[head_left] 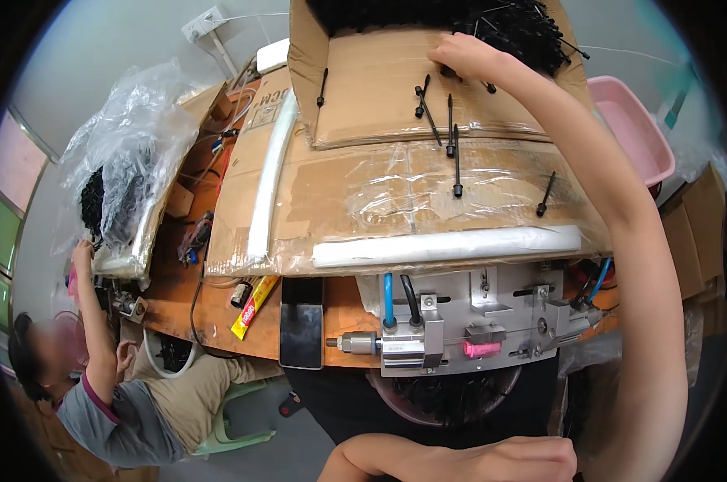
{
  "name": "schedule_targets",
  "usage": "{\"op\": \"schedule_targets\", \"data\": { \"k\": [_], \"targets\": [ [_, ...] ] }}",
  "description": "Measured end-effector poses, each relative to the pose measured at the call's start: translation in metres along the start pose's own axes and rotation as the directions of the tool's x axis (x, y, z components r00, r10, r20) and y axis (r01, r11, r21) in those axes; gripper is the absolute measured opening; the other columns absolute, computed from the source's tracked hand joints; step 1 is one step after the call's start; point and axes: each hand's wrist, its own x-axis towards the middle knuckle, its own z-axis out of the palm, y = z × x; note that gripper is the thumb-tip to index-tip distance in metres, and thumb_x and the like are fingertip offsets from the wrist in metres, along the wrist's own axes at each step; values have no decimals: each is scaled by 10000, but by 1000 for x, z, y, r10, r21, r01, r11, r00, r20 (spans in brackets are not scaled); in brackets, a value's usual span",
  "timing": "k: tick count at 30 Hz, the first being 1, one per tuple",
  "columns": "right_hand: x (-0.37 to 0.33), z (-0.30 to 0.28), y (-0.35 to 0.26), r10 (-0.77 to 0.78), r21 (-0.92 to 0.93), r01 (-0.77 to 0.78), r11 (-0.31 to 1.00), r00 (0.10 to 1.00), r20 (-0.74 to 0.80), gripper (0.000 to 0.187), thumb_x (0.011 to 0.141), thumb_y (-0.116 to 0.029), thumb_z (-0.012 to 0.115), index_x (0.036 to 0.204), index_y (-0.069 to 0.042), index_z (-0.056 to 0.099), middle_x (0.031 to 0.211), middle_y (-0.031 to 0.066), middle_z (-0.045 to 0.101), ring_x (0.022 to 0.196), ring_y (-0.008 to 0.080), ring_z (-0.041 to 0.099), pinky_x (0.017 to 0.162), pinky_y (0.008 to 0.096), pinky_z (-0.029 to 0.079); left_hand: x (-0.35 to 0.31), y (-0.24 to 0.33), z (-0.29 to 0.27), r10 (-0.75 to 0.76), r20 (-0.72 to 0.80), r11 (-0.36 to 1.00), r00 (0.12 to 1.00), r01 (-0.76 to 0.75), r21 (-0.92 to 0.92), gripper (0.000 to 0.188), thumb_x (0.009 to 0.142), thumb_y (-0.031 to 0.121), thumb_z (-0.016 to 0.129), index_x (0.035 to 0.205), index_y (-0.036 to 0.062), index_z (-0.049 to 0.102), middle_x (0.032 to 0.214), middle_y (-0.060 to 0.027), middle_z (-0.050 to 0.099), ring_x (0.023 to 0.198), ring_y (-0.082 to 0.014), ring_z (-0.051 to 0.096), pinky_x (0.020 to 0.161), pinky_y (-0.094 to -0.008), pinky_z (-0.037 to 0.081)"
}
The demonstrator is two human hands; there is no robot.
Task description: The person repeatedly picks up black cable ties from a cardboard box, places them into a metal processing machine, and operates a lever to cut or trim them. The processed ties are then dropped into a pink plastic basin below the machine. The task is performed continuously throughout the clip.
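Observation:
My right hand reaches far forward over the open cardboard box, its fingers closed beside a heap of thin black plastic pieces. Dark bits show under the palm, but what the fingers hold is hidden. Several loose black pins with knobbed ends lie on the cardboard below it. My left hand is curled at the lower edge, in front of a metal fixture with a pink block; what it holds, if anything, is out of sight.
White foam strips edge the taped cardboard. A phone and a yellow tube lie on the wooden table. Below the fixture sits a bowl of black pieces. At left another person works beside a plastic-covered box. A pink basin stands right.

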Motion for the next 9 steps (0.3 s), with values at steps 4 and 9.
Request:
{"op": "schedule_targets", "data": {
  "k": [4,9],
  "targets": [
    [-37,-8,-14,-81,214,102,971,991,-108,148,725,12,676,844,-55,620,897,131,643,874,325,653,735,407,541,-4,8,7,-78,173,997,982,79,-4,318,977,235,549,723,49,595,815,-95,565,740,-292,543,652,-374,468],
    [-92,-65,-64,-123,330,155,931,986,-117,204,746,28,628,928,-57,594,974,91,606,1041,281,556,871,371,489,-22,19,22,-259,380,965,888,224,136,348,986,263,535,718,50,597,865,-96,575,776,-280,547,674,-391,469]
  ]
}}
